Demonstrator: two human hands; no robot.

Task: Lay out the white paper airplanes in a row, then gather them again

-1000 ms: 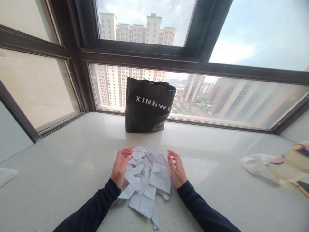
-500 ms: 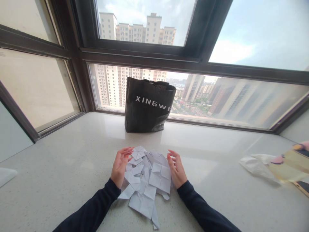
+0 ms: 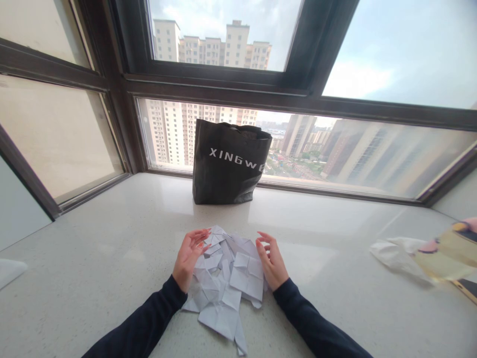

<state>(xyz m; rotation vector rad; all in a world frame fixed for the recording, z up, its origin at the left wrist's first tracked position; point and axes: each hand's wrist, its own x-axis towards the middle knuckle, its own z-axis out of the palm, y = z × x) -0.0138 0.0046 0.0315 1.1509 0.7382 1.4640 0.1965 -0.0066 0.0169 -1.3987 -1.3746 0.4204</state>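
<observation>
A loose pile of folded white papers (image 3: pixel 227 283) lies on the pale speckled countertop, creased pieces overlapping one another. My left hand (image 3: pixel 190 256) curves along the pile's left side, fingers apart and reaching over its upper left edge; whether they touch the paper I cannot tell. On the opposite side my right hand (image 3: pixel 271 258) stands on edge against the right border of the papers, with its fingers bent loosely and nothing gripped. Behind the pile a black bag (image 3: pixel 229 169) with white lettering stands upright.
Dark window frames (image 3: pixel 223 82) close off the back and left of the countertop (image 3: pixel 112 278). At the far right lie a crumpled white wrapper (image 3: pixel 398 256) and a yellowish, partly blurred packet (image 3: pixel 447 256). A white object (image 3: pixel 11 271) sits at the left edge.
My left hand has shifted slightly right over the pile, and a few papers under it have moved a little. My right hand has barely moved; the bag is unchanged.
</observation>
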